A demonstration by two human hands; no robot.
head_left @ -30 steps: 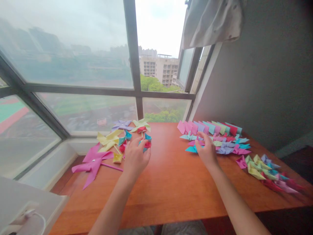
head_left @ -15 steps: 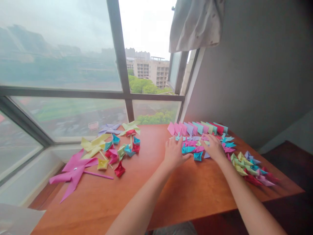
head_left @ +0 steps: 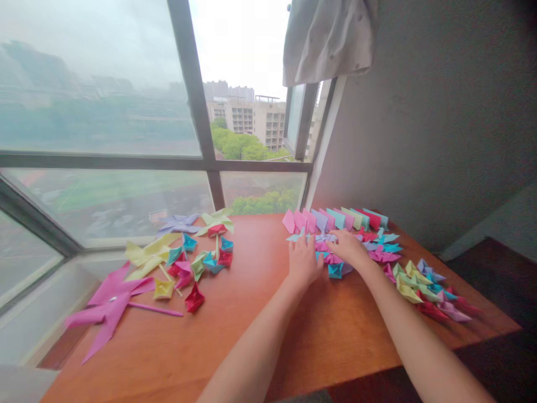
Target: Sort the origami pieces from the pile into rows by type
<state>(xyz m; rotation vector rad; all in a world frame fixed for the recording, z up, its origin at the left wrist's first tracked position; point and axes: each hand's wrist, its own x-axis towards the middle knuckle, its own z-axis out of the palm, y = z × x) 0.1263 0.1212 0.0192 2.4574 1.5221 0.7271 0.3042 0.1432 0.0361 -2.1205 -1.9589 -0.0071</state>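
My left hand (head_left: pixel 304 260) rests at the left edge of a group of small folded-paper figures (head_left: pixel 381 254), fingers apart and pointing away from me. My right hand (head_left: pixel 350 249) reaches over the middle of the same group, its fingers stretched towards the left hand; nothing shows in its grasp. Between and below the hands sit pink and purple paper figures and a blue paper boat (head_left: pixel 334 271). My hands partly cover the figures. Behind them stands a row of folded paper pieces (head_left: pixel 335 220) in pink, purple, blue, yellow and red.
On the right of the wooden table (head_left: pixel 247 330) lie several paper boats (head_left: pixel 423 285). At the left are a pink pinwheel (head_left: pixel 115 299), a yellow pinwheel (head_left: pixel 151 254), other pinwheels and small folded pieces, including a red one (head_left: pixel 194 298). A window (head_left: pixel 260 165) and a grey wall (head_left: pixel 419 140) border the table.
My right hand has moved left, closer to the left hand, uncovering figures on its right. My left hand has shifted slightly right over the group's edge. The view has turned a little.
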